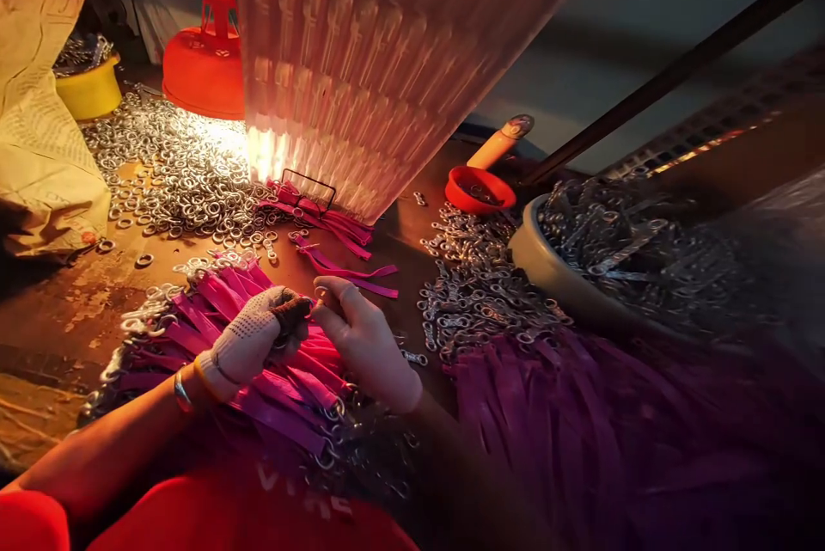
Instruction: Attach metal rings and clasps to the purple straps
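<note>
Hundreds of pink straps hang as a lit curtain (387, 61) across the upper middle of the frame; more pink straps fitted with rings (284, 396) lie heaped at lower centre under our hands. Loose metal rings (180, 173) spread at upper left, clasps (477, 293) right of centre, and a bowl (534, 263) of metal parts further right. Our gloved left hand (248, 340) and bare right hand (364, 340) meet fingertip to fingertip, pinching one strap end (317, 303). We judge we are fitting hardware onto it; next calls for a firm, aligned squeeze.
</note>
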`<state>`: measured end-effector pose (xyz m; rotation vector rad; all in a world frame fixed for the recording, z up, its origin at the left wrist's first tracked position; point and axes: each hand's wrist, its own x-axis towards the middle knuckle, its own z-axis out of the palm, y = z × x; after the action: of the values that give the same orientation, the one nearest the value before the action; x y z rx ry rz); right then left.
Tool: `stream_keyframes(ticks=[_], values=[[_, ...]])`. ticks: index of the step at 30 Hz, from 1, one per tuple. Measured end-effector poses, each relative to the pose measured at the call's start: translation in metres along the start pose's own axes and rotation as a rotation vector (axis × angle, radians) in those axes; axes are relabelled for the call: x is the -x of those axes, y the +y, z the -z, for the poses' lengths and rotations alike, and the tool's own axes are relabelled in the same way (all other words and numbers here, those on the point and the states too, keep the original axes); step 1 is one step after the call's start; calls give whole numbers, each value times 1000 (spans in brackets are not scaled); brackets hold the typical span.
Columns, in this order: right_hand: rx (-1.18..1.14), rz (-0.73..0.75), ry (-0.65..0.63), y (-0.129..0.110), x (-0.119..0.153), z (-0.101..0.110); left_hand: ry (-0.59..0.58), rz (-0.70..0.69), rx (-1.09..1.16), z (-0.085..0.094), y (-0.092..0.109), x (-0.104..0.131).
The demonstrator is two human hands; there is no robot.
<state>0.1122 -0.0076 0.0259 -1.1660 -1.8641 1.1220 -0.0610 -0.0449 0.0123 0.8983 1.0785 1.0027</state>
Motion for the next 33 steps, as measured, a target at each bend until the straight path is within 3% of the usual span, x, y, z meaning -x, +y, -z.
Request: stream_keyframes(ticks=[5, 10, 15, 17, 20, 23, 25, 29, 33], values=[[68, 48, -14, 0, 8, -6, -22, -8, 131, -9, 4, 2], [176, 94, 74, -1, 15, -8, -103, -16, -61, -6, 7, 6], [619, 228, 226, -1, 30, -13, -149, 146, 157, -13, 14, -1], [607, 172, 299, 3, 35, -14, -178, 192, 201, -23, 20, -10], [348, -71, 374, 12, 41, -6, -296, 141, -21, -43, 31, -41], [209, -209, 544, 26, 49, 10, -368, -22, -730, -70, 36, -101], [190, -185, 649, 34, 55, 17, -283, -137, -1134, -94, 34, -148], [219, -85, 628, 46, 64, 18, -164, -172, -1358, -137, 19, -221], [266, -153, 611, 53, 65, 13, -135, -152, -1398, -150, 6, -240]])
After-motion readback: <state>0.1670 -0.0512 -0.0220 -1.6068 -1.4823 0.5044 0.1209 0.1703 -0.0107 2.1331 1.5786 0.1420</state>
